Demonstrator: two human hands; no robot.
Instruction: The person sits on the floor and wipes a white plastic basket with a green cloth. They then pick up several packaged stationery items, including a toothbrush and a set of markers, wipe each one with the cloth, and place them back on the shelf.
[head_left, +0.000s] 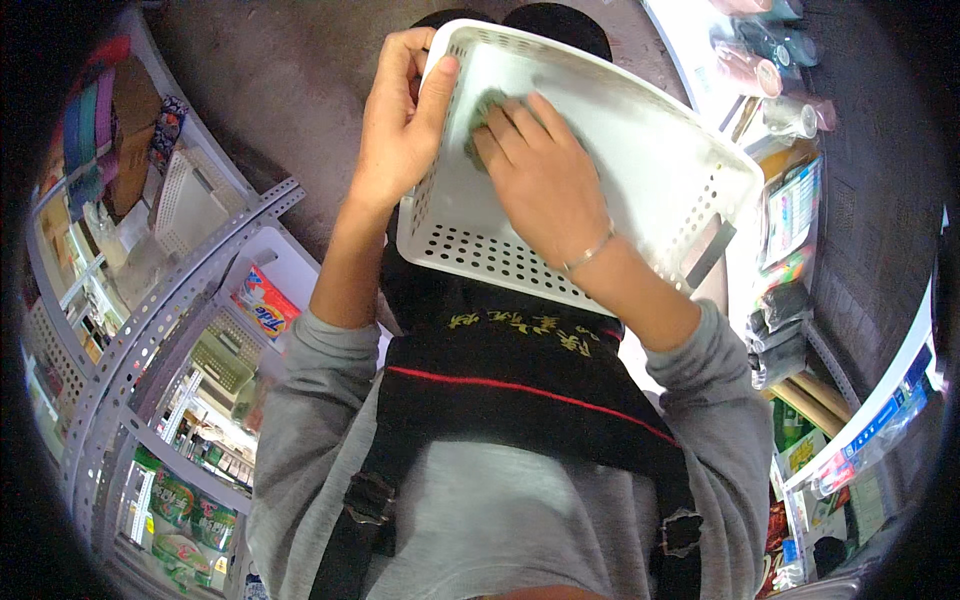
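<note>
A white plastic basket (652, 180) with rows of round holes in its walls is tilted toward me in front of my waist. My left hand (397, 142) grips its left rim, thumb inside and fingers behind the wall. Inside the basket, my right hand (544, 184) presses a dark greenish cloth (480, 112) against the bottom near the left wall. The cloth is blurred and partly covered by my fingers. A grey insert (711, 255) sits in the handle slot on the basket's right wall.
To the left, perforated metal shelving (187, 259) carries a red Tide package (264, 304), another white basket (199, 199) and green packages (184, 517). On the right, a white shelf edge (679, 45) runs beside wrapped cups (750, 71) and packaged goods (791, 214). Bare floor (262, 75) shows ahead.
</note>
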